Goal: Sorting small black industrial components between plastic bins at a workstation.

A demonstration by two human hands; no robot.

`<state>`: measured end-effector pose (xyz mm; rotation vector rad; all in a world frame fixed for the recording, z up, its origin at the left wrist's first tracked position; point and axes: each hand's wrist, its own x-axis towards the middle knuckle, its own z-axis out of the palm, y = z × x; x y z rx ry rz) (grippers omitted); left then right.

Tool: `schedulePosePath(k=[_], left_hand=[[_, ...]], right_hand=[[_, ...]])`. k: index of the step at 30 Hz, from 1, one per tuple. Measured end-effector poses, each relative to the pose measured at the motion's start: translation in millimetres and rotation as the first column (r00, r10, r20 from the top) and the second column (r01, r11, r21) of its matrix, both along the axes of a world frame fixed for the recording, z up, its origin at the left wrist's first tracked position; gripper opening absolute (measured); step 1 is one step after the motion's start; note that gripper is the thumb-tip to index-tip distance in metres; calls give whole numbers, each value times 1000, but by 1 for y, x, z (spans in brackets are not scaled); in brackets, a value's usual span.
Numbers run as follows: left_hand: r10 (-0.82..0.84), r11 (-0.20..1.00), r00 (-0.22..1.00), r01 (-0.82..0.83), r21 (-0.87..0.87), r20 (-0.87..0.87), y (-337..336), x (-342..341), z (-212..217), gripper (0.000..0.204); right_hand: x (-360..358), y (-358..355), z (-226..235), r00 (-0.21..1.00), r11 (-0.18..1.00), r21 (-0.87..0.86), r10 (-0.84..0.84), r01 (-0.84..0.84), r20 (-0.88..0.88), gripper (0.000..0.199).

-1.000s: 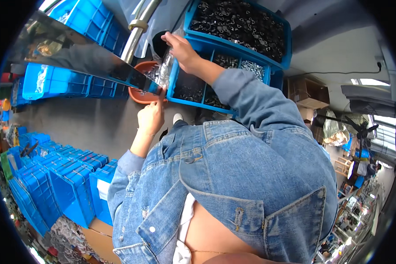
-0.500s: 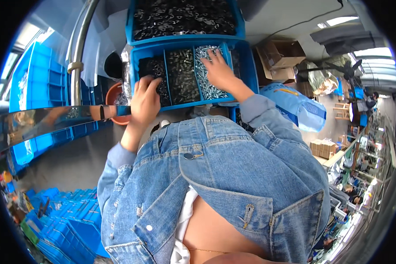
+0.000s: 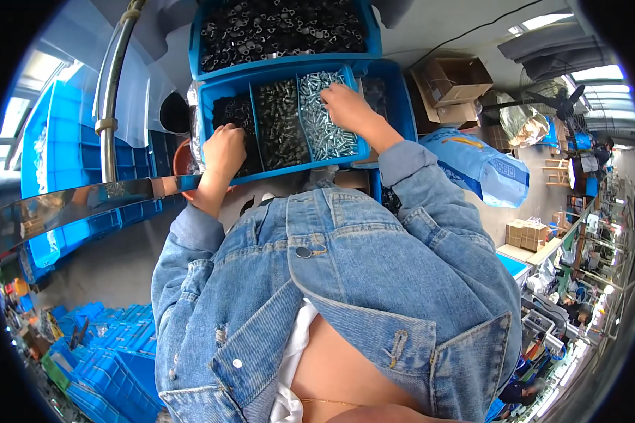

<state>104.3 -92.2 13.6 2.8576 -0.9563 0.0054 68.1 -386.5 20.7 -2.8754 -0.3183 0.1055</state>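
In the head view, the blue divided tray (image 3: pixel 293 169) lies ahead of the person, its compartments running lengthwise from the far edge to the near edge. The silver screws (image 3: pixel 328 137) fill the compartment toward the tray's right edge and point every which way, with no shared long axis. The right hand (image 3: pixel 347 108) is the nearer one: it reaches over that compartment from the right, its fingertips among the screws toward the far edge, so most of the screws lie below and on the near side of it. Its fingers are bent and drawn narrow; whether they pinch a screw I cannot tell. The left hand (image 3: pixel 224 149) is over the tray's left edge, fingers curled down at the small dark parts (image 3: pixel 233 111) in the left compartment; their tips are hidden, so I cannot tell if anything is held. The bronze-toned parts (image 3: pixel 283 127) lie in the compartment between the two hands.

Against half a second ago, the right hand's fingers, then spread over the screws, have gathered in, while the left hand stays at the dark parts. A second ago, the right hand was by a clear plastic bag beyond the tray's left edge.
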Motion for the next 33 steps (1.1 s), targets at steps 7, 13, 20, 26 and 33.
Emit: schedulePosePath(k=[7, 13, 20, 26, 33], left_hand=[[37, 925, 983, -101, -368, -177, 11, -12, 13, 10], [-363, 296, 405, -804, -516, -839, 20, -20, 30, 7], [-200, 567, 526, -626, -536, -826, -10, -5, 24, 14], [102, 995, 967, -100, 22, -233, -65, -6, 18, 16], [73, 990, 987, -55, 127, -146, -75, 3, 5, 18]], right_hand=[[10, 10, 2, 1000, 998, -68, 5, -6, -8, 15], [24, 5, 20, 991, 989, -135, 40, -57, -125, 18], [-34, -19, 40, 679, 235, 719, 237, 653, -695, 27], [-59, 19, 44, 672, -275, 633, 490, 723, -555, 18], [70, -4, 37, 953, 472, 831, -210, 294, -218, 23]])
